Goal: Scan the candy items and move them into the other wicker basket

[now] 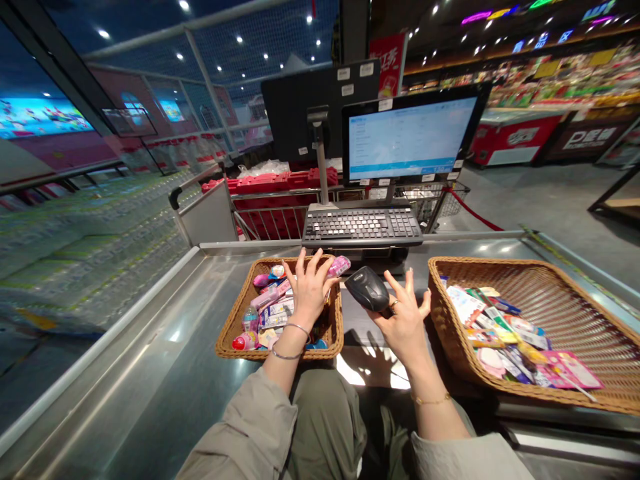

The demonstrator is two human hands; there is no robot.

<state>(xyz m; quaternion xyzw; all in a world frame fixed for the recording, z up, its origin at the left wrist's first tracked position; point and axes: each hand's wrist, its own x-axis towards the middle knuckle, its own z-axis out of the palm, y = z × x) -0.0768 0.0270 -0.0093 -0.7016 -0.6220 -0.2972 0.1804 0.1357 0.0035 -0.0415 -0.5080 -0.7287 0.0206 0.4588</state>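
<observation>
My left hand (309,293) is over the smaller wicker basket (229,333), its thumb and fingers closed on a small pink package (340,267) near the basket's back right corner. In my right hand (404,320) is a black barcode scanner (367,288), its head pointing left toward the package; some of the fingers stick out, and the handle is mostly hidden by the hand. Small packaged goods fill the smaller basket, among them a pink box (270,295) and a pink-and-red bottle-like item (245,341).
A larger wicker basket (590,300) with several packets stands at the right on the metal counter (175,333). Behind the hands are a keyboard (363,225) and a lit monitor (413,140). A red cart-like basket (280,217) stands beyond the counter.
</observation>
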